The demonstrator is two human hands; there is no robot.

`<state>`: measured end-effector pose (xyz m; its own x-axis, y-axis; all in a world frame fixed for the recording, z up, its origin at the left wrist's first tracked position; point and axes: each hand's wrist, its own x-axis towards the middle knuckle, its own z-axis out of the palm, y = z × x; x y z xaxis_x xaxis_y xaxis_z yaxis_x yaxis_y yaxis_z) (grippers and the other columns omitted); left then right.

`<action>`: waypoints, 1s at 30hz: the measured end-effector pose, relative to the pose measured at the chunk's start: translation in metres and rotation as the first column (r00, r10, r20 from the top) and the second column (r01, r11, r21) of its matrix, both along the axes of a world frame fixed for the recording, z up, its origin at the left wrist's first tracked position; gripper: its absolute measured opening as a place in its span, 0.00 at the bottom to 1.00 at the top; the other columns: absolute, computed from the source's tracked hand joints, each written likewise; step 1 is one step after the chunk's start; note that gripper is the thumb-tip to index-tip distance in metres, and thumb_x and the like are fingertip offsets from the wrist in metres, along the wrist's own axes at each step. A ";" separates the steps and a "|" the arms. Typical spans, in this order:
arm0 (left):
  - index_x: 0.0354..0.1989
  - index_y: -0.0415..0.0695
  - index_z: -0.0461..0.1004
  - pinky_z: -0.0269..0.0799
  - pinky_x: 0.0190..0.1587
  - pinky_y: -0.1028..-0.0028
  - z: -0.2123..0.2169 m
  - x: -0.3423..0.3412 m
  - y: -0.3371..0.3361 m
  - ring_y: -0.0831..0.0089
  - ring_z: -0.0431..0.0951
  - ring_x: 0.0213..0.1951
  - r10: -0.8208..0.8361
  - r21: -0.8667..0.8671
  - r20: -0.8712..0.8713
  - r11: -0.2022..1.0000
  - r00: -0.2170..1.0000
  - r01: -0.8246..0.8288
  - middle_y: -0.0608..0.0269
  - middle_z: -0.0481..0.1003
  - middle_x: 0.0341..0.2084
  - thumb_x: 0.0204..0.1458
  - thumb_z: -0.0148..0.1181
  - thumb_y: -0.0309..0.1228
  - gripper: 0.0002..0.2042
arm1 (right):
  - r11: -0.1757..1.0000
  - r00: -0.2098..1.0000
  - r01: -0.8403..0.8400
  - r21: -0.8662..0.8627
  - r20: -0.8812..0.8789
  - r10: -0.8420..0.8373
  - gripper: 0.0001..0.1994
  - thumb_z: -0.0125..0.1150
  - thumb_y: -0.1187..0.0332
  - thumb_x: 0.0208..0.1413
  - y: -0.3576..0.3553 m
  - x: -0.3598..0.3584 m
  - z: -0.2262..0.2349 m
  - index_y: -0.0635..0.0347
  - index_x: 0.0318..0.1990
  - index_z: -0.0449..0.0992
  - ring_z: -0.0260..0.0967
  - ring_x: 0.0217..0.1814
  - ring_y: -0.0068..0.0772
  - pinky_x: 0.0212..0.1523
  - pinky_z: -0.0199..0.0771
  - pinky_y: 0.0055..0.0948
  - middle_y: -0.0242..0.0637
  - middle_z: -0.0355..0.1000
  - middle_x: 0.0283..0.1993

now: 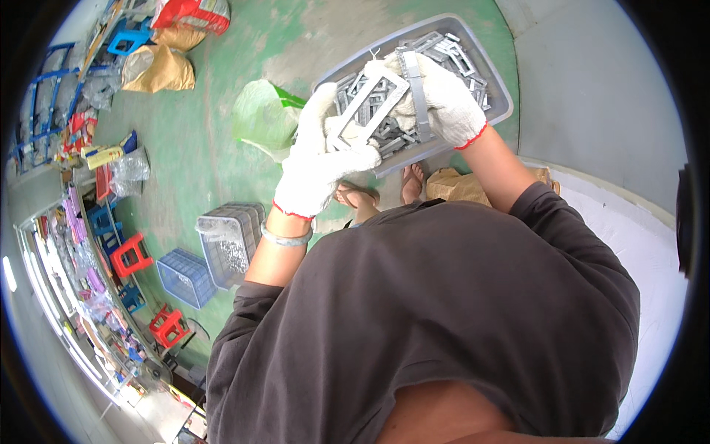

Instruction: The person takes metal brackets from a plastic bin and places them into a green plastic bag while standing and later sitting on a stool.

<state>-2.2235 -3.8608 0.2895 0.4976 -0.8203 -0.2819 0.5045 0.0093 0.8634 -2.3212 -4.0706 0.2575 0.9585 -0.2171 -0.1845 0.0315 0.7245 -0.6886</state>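
My left hand [314, 166], in a white knitted glove, is closed on a flat light-grey rectangular frame [386, 112] with an open middle. The frame is tilted over a grey plastic tub [505, 111]. Beside it, my right hand [452, 103], gloved the same way, grips a second grey frame-like piece [416, 95], seen nearly edge-on. The two pieces are close together; whether they touch I cannot tell. Under both hands, a heap of similar grey parts [466, 65] fills the tub. My gloved fingers hide part of the heap.
Left of the tub stands an open pale-green bag [266, 115]. A grey crate [231, 240] and a blue basket [185, 277] are on the green floor farther left, near red stools [131, 255]. A grey wall [592, 89] rises at the right. Brown sacking [455, 186] lies by my feet.
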 end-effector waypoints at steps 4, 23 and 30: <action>0.65 0.38 0.59 0.78 0.45 0.69 -0.019 0.010 0.024 0.65 0.79 0.39 0.075 -0.015 -0.246 0.997 0.966 -0.081 0.53 0.74 0.41 0.43 0.65 0.15 0.36 | 0.993 0.997 -0.046 -0.104 -0.073 0.039 0.23 0.60 0.80 0.52 0.012 0.015 -0.007 0.66 0.57 0.67 0.76 0.46 0.28 0.38 0.81 0.26 0.40 0.73 0.51; 0.64 0.35 0.57 0.79 0.41 0.64 -0.134 0.076 0.048 0.58 0.76 0.47 0.356 0.429 -0.039 0.850 0.934 -0.306 0.45 0.69 0.53 0.57 0.61 0.47 0.35 | 0.937 0.941 -0.255 -0.240 -0.285 0.183 0.22 0.57 0.77 0.48 0.028 0.028 -0.036 0.67 0.54 0.70 0.71 0.40 0.22 0.43 0.72 0.23 0.35 0.74 0.43; 0.50 0.36 0.73 0.79 0.39 0.66 -0.089 0.065 -0.010 0.69 0.80 0.40 0.109 0.079 -0.153 0.992 0.982 -0.098 0.56 0.78 0.41 0.60 0.58 0.35 0.16 | 0.722 0.900 -0.421 -0.549 -0.352 0.257 0.25 0.61 0.74 0.53 0.032 0.040 0.008 0.67 0.60 0.67 0.70 0.53 0.21 0.53 0.70 0.24 0.35 0.73 0.53</action>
<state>-2.1589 -3.8703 0.2008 0.5238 -0.7417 -0.4190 0.6335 0.0104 0.7737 -2.2811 -4.0382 0.2656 0.9331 -0.0293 -0.3585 -0.3548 0.0894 -0.9307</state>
